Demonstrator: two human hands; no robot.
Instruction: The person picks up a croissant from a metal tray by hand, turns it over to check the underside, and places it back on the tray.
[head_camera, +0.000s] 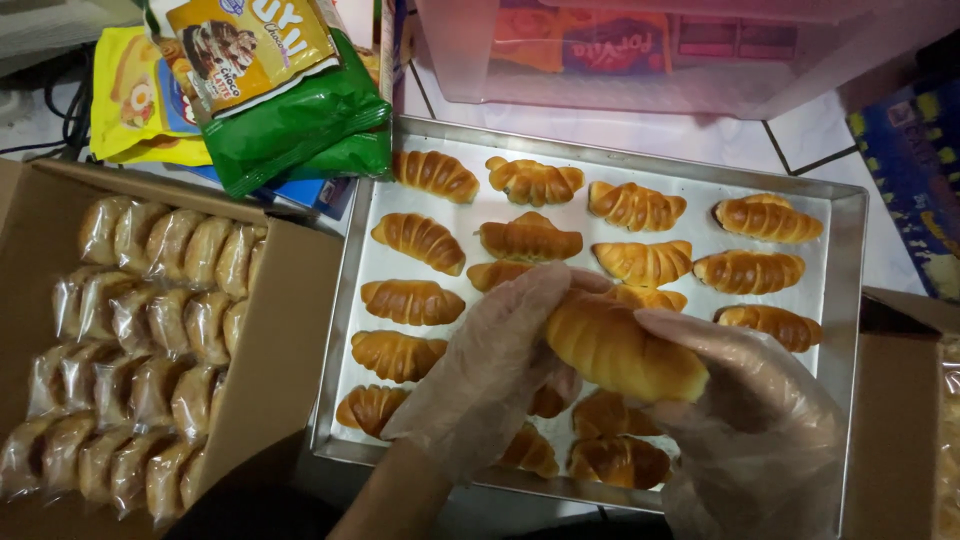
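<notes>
Here both gloved hands, left hand and right hand, clasp one golden bread roll between them above the metal tray of rolls.

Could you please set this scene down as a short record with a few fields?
Left hand: left hand in a clear plastic glove, gripping one end of the bread roll
Right hand: right hand, gloved too, holding the roll's other end
Below: metal baking tray lined with paper, with rows of golden rolls
Left side: cardboard box packed with wrapped rolls
Top left: snack packets
</notes>
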